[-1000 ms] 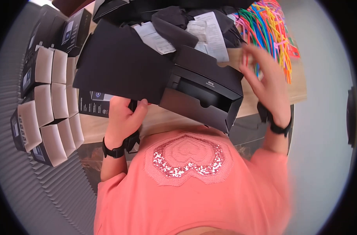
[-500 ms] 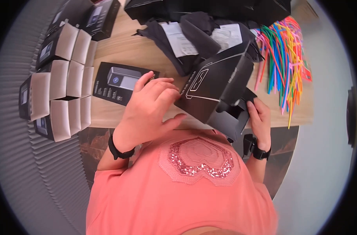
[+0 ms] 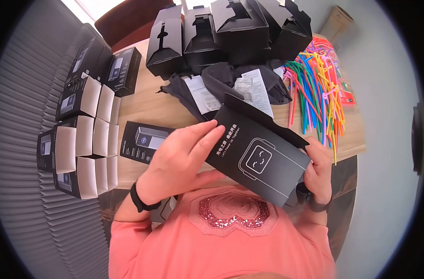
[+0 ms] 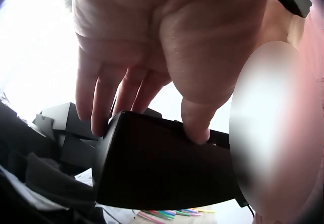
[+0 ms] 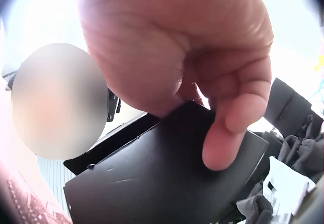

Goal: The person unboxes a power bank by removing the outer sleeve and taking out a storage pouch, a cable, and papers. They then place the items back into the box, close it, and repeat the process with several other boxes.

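A black cardboard box with white lettering and a line-drawn face is tilted in front of the shirt. My right hand grips its right end; in the right wrist view, curled fingers press on a black panel, with the thumb partly hidden at its edge. At the other end, my left hand lays nearly straight fingers on the printed face. The left wrist view shows that hand spread over the box's end, fingertips at one corner and thumb at the edge. Left of it lies a flat printed black box.
Several black boxes stand at the back. Before them lie dark cloth pouches and white paper slips. Colourful bendy straws are heaped at right. At left are stacked boxes with pale ends and another printed box.
The box has turned so its printed face now shows. My right hand came from the straws side onto its right end. My left hand moved right onto the box, and the head view has shifted.
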A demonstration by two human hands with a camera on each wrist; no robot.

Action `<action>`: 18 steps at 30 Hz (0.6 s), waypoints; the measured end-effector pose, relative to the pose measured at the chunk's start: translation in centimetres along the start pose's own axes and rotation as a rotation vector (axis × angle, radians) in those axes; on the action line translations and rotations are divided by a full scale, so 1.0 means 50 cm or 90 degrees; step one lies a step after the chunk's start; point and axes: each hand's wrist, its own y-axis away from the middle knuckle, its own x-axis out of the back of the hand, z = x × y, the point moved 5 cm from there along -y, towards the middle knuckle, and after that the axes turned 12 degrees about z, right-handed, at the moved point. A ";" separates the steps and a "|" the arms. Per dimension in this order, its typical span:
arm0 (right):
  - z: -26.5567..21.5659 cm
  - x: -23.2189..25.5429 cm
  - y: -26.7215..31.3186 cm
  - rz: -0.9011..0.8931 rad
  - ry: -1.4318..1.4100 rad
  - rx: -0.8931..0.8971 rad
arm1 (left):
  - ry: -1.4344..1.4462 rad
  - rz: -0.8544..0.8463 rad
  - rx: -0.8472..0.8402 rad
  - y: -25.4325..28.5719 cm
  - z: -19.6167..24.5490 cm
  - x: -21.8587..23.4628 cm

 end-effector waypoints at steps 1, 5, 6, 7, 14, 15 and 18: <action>-0.012 0.006 -0.009 0.006 0.018 0.039 | -0.013 -0.010 -0.017 -0.008 -0.001 0.007; -0.049 0.013 -0.054 0.037 -0.013 0.082 | -0.010 -0.006 -0.029 -0.073 -0.017 0.064; -0.069 0.013 -0.068 0.041 -0.013 0.084 | 0.019 -0.001 -0.017 -0.092 -0.038 0.080; -0.087 0.007 -0.084 0.020 -0.034 0.029 | 0.016 0.044 0.007 -0.112 -0.059 0.096; -0.172 -0.127 -0.226 0.115 -0.133 0.179 | 0.343 0.444 0.389 -0.245 -0.336 0.210; -0.182 -0.152 -0.246 0.129 -0.131 0.201 | 0.394 0.469 0.440 -0.265 -0.305 0.203; -0.186 -0.223 -0.286 0.182 -0.048 0.246 | 0.467 0.505 0.482 -0.318 -0.415 0.182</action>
